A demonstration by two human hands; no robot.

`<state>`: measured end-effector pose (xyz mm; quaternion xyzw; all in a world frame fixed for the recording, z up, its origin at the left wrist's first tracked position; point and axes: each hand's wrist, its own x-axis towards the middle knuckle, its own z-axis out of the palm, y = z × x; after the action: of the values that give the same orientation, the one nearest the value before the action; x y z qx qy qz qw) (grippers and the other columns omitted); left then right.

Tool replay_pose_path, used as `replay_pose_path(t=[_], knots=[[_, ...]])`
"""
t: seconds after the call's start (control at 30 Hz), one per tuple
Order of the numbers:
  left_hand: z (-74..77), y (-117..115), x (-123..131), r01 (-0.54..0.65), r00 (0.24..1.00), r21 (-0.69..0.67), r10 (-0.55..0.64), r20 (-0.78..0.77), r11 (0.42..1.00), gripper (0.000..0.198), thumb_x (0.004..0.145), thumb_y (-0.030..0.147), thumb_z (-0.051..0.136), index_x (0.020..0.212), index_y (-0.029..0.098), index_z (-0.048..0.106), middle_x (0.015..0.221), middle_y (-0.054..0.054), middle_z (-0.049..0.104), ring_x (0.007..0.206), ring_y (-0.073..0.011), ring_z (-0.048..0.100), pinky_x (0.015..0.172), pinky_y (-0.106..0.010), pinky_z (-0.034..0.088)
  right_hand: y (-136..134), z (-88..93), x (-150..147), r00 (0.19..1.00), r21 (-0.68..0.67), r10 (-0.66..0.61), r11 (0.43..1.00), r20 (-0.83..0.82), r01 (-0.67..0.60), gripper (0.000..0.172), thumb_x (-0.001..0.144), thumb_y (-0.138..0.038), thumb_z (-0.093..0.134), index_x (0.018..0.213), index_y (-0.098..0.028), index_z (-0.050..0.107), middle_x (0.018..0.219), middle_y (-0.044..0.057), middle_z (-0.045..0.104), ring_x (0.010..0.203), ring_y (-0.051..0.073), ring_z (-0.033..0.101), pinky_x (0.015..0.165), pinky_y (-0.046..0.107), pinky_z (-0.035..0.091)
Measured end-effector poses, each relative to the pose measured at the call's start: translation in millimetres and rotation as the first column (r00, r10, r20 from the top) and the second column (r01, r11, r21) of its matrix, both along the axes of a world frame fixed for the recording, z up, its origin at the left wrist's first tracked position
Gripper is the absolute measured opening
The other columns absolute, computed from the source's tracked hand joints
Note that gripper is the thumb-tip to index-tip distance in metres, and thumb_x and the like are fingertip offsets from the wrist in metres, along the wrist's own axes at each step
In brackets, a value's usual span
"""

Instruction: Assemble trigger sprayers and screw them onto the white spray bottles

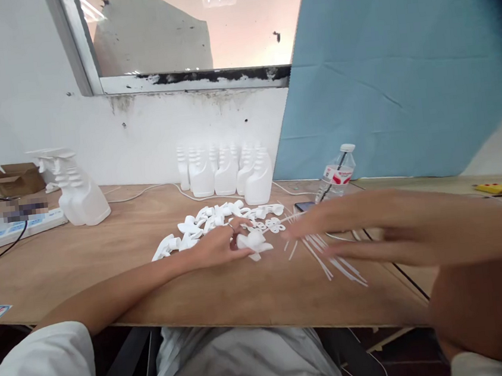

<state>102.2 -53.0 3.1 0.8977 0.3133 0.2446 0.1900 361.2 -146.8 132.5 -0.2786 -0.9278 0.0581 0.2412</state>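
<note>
My left hand (221, 246) rests on the wooden table (107, 269), its fingers closed on a white spray trigger head (254, 241). A pile of white trigger heads (218, 218) lies just beyond it. My right hand (354, 231) is blurred by motion, fingers stretched out flat over a bundle of thin white dip tubes (330, 260) lying on the table. Nothing shows in the right hand.
Several white plastic bottles (226, 172) stand in a group by the wall. One assembled spray bottle (76, 191) stands at the left beside a power strip (17, 227) and a cardboard box (12, 177). A water bottle (337, 176) and a blue board (399, 64) are right.
</note>
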Motion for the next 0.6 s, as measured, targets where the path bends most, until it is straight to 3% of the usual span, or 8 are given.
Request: replay_pose_path(t=[0.03, 0.1, 0.13, 0.23, 0.33, 0.47, 0.53, 0.6], knots=[[8.7, 2.8, 2.5, -0.001, 1.000, 0.035, 0.001, -0.002, 0.999, 0.053, 0.083, 0.043, 0.063, 0.128, 0.024, 0.043, 0.091, 0.000, 0.065, 0.069, -0.0140, 0.059, 0.065, -0.024, 0.043, 7.3, -0.9, -4.1, 0.988, 0.006, 0.033, 0.999, 0.152, -0.035, 0.032, 0.087, -0.031, 0.062, 0.117, -0.040, 0.064, 0.110, -0.003, 0.068, 0.105, 0.021, 0.063, 0.092, 0.036, 0.051], [27.1, 10.8, 9.8, 0.003, 1.000, 0.130, -0.003, 0.001, 0.992, 0.054, 0.084, 0.042, 0.061, 0.130, 0.024, 0.039, 0.089, 0.001, 0.064, 0.069, -0.0140, 0.058, 0.065, -0.025, 0.043, 26.1, -6.2, -10.7, 0.977, 0.056, -0.063, 0.997, 0.203, 0.052, 0.035, 0.089, -0.028, 0.058, 0.123, -0.037, 0.061, 0.116, 0.000, 0.066, 0.111, 0.023, 0.059, 0.094, 0.038, 0.047], [36.4, 15.9, 14.5, 0.005, 1.000, 0.180, -0.007, 0.011, 0.984, 0.055, 0.085, 0.042, 0.060, 0.131, 0.025, 0.037, 0.089, 0.001, 0.063, 0.069, -0.0137, 0.058, 0.065, -0.025, 0.043, 36.5, -9.7, -12.4, 0.971, 0.066, -0.125, 0.991, 0.202, 0.114, 0.035, 0.087, -0.030, 0.060, 0.122, -0.034, 0.061, 0.112, 0.002, 0.067, 0.106, 0.025, 0.061, 0.088, 0.038, 0.048], [62.4, 35.0, 32.1, 0.014, 0.995, 0.301, -0.043, 0.089, 0.954, 0.053, 0.086, 0.040, 0.059, 0.131, 0.024, 0.036, 0.093, 0.001, 0.062, 0.068, -0.0117, 0.058, 0.066, -0.024, 0.043, 66.4, -15.4, -10.0, 0.928, 0.130, -0.348, 0.934, 0.129, 0.332, 0.025, 0.083, -0.036, 0.065, 0.105, -0.025, 0.066, 0.089, 0.005, 0.067, 0.079, 0.023, 0.062, 0.066, 0.031, 0.043], [81.2, 60.2, 51.5, 0.044, 0.963, 0.383, -0.141, 0.230, 0.923, 0.047, 0.088, 0.037, 0.058, 0.127, 0.021, 0.038, 0.099, -0.002, 0.062, 0.077, -0.0119, 0.060, 0.067, -0.023, 0.044, 87.8, -6.2, 1.2, 0.897, 0.168, -0.441, 0.887, 0.028, 0.431, 0.016, 0.081, -0.036, 0.066, 0.081, -0.020, 0.064, 0.073, 0.003, 0.062, 0.065, 0.017, 0.055, 0.058, 0.026, 0.035], [83.9, 106.9, 75.8, -0.042, 0.888, 0.370, -0.135, 0.439, 0.928, 0.037, 0.093, 0.037, 0.049, 0.123, 0.019, 0.038, 0.100, -0.003, 0.064, 0.086, -0.0128, 0.061, 0.072, -0.024, 0.047, 98.2, 20.1, 20.6, 0.831, 0.112, -0.526, 0.828, -0.179, 0.549, 0.019, 0.074, -0.035, 0.074, 0.074, -0.019, 0.065, 0.061, -0.002, 0.057, 0.057, 0.011, 0.049, 0.055, 0.025, 0.033], [75.3, 134.5, 87.2, -0.136, 0.877, 0.318, -0.035, 0.480, 0.938, 0.035, 0.092, 0.034, 0.049, 0.122, 0.019, 0.039, 0.106, -0.005, 0.064, 0.090, -0.0134, 0.061, 0.079, -0.026, 0.047, 98.1, 31.3, 29.3, 0.744, 0.078, -0.566, 0.775, -0.354, 0.627, 0.020, 0.072, -0.031, 0.077, 0.078, -0.018, 0.064, 0.059, -0.003, 0.057, 0.053, 0.010, 0.050, 0.052, 0.025, 0.033], [63.5, 160.8, 97.9, -0.248, 0.895, 0.233, 0.131, 0.427, 0.940, 0.040, 0.090, 0.031, 0.053, 0.124, 0.016, 0.040, 0.118, -0.010, 0.061, 0.099, -0.0160, 0.060, 0.087, -0.028, 0.046, 97.3, 38.6, 36.5, 0.663, 0.041, -0.513, 0.774, -0.545, 0.632, 0.023, 0.070, -0.026, 0.078, 0.081, -0.017, 0.059, 0.061, -0.002, 0.060, 0.049, 0.010, 0.052, 0.048, 0.025, 0.033]])
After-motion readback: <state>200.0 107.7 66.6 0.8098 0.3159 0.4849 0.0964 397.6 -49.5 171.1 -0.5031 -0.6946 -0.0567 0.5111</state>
